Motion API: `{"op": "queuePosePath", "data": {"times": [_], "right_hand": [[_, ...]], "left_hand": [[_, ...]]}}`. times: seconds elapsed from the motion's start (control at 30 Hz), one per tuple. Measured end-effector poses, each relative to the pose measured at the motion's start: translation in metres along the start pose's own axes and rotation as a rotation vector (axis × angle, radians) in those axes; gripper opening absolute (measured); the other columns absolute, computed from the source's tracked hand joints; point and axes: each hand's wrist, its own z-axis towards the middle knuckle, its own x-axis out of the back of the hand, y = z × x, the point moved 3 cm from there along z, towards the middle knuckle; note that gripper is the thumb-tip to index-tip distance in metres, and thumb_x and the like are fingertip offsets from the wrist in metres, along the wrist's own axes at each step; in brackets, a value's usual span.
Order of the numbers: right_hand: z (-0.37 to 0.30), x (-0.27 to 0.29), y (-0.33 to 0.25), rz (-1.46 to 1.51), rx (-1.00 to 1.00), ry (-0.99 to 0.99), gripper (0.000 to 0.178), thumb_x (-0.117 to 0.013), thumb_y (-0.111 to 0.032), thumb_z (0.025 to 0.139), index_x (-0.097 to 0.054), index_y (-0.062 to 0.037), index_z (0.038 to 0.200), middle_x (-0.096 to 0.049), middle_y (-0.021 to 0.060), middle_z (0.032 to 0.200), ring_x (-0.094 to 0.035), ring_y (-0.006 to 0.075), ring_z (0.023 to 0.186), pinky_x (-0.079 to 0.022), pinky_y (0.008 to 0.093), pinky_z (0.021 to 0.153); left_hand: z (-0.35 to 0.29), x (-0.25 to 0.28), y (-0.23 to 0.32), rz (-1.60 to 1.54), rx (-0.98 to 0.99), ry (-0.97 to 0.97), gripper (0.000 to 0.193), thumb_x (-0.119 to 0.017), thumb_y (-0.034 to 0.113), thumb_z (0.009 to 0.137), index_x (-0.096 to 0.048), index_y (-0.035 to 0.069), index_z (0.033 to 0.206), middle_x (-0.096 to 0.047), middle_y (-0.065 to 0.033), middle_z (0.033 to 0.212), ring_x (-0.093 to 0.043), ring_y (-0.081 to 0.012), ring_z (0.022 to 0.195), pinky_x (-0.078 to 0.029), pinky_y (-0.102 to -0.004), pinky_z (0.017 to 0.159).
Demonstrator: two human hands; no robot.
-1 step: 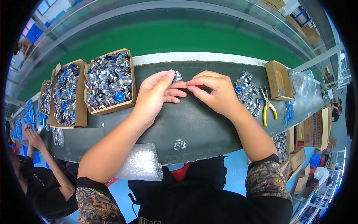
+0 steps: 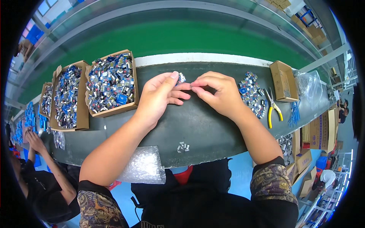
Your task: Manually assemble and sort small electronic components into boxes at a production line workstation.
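Note:
My left hand point(image 2: 156, 93) is raised over the dark tabletop point(image 2: 171, 133), pinching a small blue-and-silver electronic part point(image 2: 181, 78) between thumb and forefinger. Its lower fingers reach toward my other hand. Thumb and forefinger of my right hand point(image 2: 220, 93) are pressed together at the tip of a left finger, and whatever is between them is too small to make out. Beside my right wrist lies a loose pile of similar blue-and-silver parts point(image 2: 249, 89). Yellow-handled pliers point(image 2: 274, 110) rest just right of that pile. Several little metallic pieces point(image 2: 183, 147) lie near the table's front edge.
Cardboard boxes full of such parts, the larger one point(image 2: 136, 85) nearest me, stand at left. At right are an open small box point(image 2: 280, 70), blue wires point(image 2: 294, 114) and clear plastic point(image 2: 310, 85). Bubble wrap point(image 2: 142, 167) overhangs the front edge. A co-worker's hand point(image 2: 36, 142) is far left.

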Motion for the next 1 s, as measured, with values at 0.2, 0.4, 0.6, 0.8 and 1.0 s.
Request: {"op": "queuePosePath", "data": {"times": [0.2,0.4,0.6,0.8,1.0], "right_hand": [[-0.008,-0.008,0.012,0.878,-0.582,0.048,0.015,-0.065,-0.012,0.094,-0.066,-0.0018,0.105,-0.068,0.0071,0.099,-0.065,0.0151,0.088,-0.053,0.0291,0.078],[-0.013,-0.015,0.012,1.051,-0.608,0.068,0.017,-0.064,-0.011,0.094,-0.064,-0.0028,0.109,-0.066,0.0062,0.1,-0.063,0.0141,0.089,-0.052,0.0287,0.081],[-0.013,-0.015,0.012,1.045,-0.617,0.078,0.017,-0.063,-0.012,0.095,-0.064,-0.0028,0.109,-0.066,0.0061,0.1,-0.064,0.0143,0.089,-0.052,0.0292,0.082],[-0.012,-0.014,0.01,1.043,-0.605,0.046,0.016,-0.063,-0.011,0.095,-0.064,-0.0018,0.108,-0.068,0.0082,0.1,-0.066,0.0155,0.091,-0.054,0.0291,0.083],[-0.012,-0.014,0.012,0.991,-0.579,0.052,0.015,-0.064,-0.01,0.094,-0.065,-0.0009,0.107,-0.069,0.0089,0.1,-0.066,0.0157,0.09,-0.054,0.0294,0.082]], "left_hand": [[-0.002,-0.003,-0.004,0.129,-0.187,-0.054,0.032,-0.062,0.023,0.097,-0.063,-0.002,0.116,-0.071,-0.0125,0.101,-0.068,-0.0151,0.083,-0.054,-0.0257,0.071],[-0.006,-0.009,-0.002,0.142,-0.284,-0.065,0.026,-0.063,0.009,0.095,-0.063,-0.004,0.118,-0.071,-0.0137,0.1,-0.069,-0.018,0.084,-0.055,-0.028,0.075],[-0.006,-0.008,-0.003,0.159,-0.279,-0.085,0.026,-0.063,0.01,0.095,-0.065,-0.004,0.117,-0.071,-0.0114,0.101,-0.068,-0.0142,0.087,-0.055,-0.0268,0.078],[-0.011,-0.01,-0.001,0.226,-0.311,-0.091,0.025,-0.06,0.009,0.096,-0.064,-0.004,0.117,-0.071,-0.0091,0.101,-0.067,-0.0138,0.087,-0.056,-0.0271,0.079],[-0.01,-0.01,-0.001,0.198,-0.301,-0.085,0.024,-0.06,0.008,0.096,-0.064,-0.004,0.116,-0.071,-0.01,0.101,-0.067,-0.0136,0.086,-0.056,-0.027,0.078]]}}
